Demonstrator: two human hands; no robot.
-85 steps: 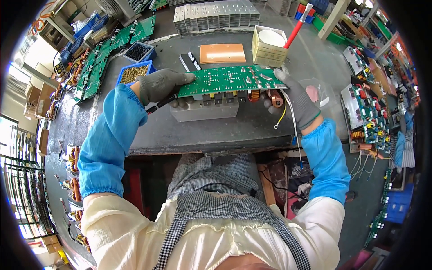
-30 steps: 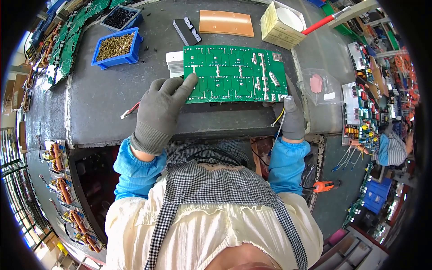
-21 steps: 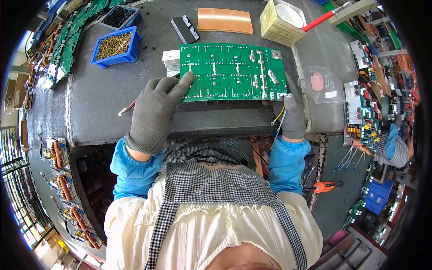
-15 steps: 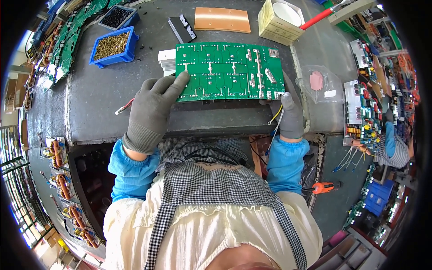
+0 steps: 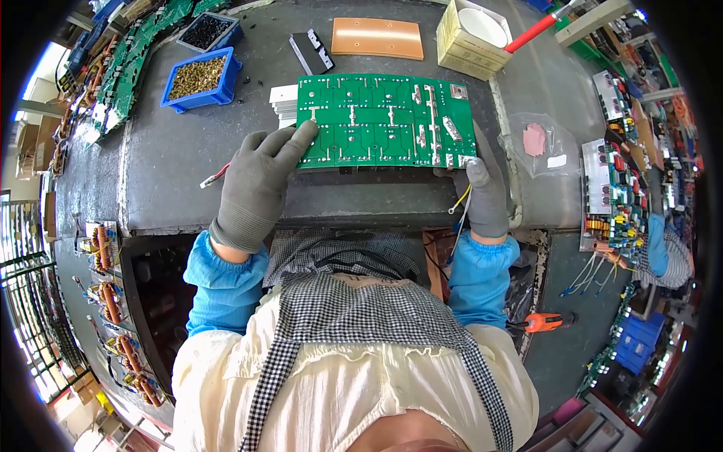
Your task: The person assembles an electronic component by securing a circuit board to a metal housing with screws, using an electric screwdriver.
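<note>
A green circuit board (image 5: 361,135) is held up over the near part of the bench, its soldered face toward me. My left hand (image 5: 256,177), in a grey glove, grips the board's left edge with a finger lying on its face; its other fingers are partly hidden. At the lower right corner my right hand (image 5: 486,188), gloved too, has its thumb on the front, the rest of its fingers behind the board. A silver finned heatsink (image 5: 284,102) sticks out past the left edge. Thin yellow and white wires (image 5: 461,200) hang beside my right hand.
Beyond the board lie a black bracket (image 5: 310,51) and a copper-coloured plate (image 5: 378,38). Blue bins of brass parts (image 5: 197,78) and black parts (image 5: 207,32) stand at far left. A carton (image 5: 471,45) stands far right; an orange-handled tool (image 5: 544,322) lies nearer. Another person (image 5: 666,252) works at right.
The whole view has shifted slightly, with the bench things appearing a little further right and lower. Both hands keep the same hold on the circuit board.
</note>
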